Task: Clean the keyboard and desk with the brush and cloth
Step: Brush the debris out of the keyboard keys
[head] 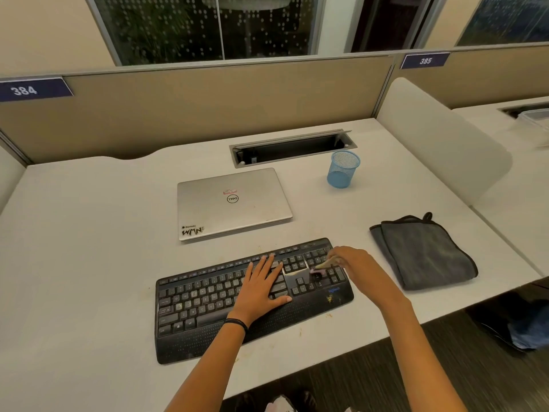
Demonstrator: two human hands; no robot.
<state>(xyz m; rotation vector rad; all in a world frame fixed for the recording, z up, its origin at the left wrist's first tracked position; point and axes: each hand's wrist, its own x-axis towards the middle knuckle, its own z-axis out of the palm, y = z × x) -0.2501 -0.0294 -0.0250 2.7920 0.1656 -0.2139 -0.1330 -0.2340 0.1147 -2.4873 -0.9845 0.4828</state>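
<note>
A black keyboard [208, 295] lies slanted on the white desk [89, 233], near its front edge. My left hand [263, 285] rests flat on the keys right of the keyboard's middle, fingers straight. My right hand [352, 261] hovers over the number pad and grips a small brush [322, 265]. The brush's pale handle points down and left, and its pinkish tip touches the keys. A folded grey cloth [424, 252] lies on the desk to the right of the keyboard, apart from both hands.
A shut silver laptop [231, 203] sits behind the keyboard. A blue mesh cup [343, 169] stands at the back right, near an open cable tray [292, 147]. A white divider [439, 138] borders the desk's right side. Small crumbs dot the desk by the keyboard.
</note>
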